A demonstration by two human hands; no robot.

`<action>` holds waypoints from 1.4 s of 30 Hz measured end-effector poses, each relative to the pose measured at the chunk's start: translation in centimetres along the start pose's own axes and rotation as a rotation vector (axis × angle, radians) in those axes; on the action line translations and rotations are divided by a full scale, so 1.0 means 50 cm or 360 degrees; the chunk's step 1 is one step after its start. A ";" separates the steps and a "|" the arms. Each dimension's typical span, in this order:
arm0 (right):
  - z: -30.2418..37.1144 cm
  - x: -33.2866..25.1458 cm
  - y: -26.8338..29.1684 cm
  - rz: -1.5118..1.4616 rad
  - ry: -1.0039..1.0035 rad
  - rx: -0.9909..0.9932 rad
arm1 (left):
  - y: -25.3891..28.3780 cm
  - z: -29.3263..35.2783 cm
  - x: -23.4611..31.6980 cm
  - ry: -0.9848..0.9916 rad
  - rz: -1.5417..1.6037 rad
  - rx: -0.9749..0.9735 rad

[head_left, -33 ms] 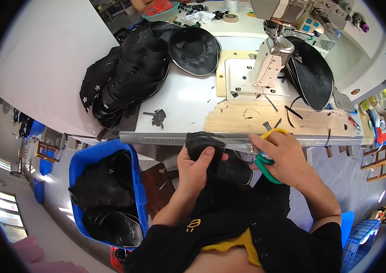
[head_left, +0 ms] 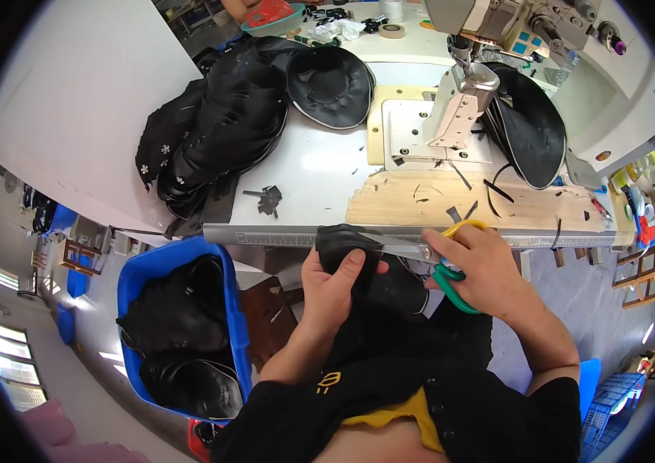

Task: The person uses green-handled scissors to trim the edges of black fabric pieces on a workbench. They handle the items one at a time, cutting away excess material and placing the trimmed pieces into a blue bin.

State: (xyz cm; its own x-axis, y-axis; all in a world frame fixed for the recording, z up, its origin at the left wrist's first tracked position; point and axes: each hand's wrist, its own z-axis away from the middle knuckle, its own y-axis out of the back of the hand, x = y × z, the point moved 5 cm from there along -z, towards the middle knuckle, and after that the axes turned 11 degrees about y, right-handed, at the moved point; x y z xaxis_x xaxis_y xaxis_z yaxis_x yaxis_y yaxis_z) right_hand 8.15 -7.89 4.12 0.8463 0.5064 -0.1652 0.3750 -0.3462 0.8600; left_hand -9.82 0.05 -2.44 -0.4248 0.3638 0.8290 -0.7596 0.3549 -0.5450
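- Left hand (head_left: 331,285), closed, pinches a folded black piece (head_left: 343,245) at the front edge of the table (head_left: 308,181), thumb on top.
- Right hand (head_left: 482,266) curls around yellow-and-green-handled scissors (head_left: 425,251), which reach the piece's right side.
- A blue bin (head_left: 239,347) of black pieces (head_left: 177,309) stands left.

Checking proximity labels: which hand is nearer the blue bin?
Left. The left hand is to the right of the blue bin, gripping a black piece; the right hand is farther right, holding scissors.
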 end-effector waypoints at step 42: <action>-0.008 -0.015 0.025 0.0162 0.0057 -0.0063 | -0.046 0.027 -0.001 -0.0233 -0.0669 -0.0200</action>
State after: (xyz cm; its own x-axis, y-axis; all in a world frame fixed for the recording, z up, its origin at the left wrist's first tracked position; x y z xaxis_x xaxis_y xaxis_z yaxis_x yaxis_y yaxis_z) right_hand 7.83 -8.38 5.50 0.8649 0.4985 -0.0592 0.2719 -0.3661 0.8900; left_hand -8.75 -1.94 -1.05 -0.1651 0.0436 0.9853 -0.8189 0.5507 -0.1616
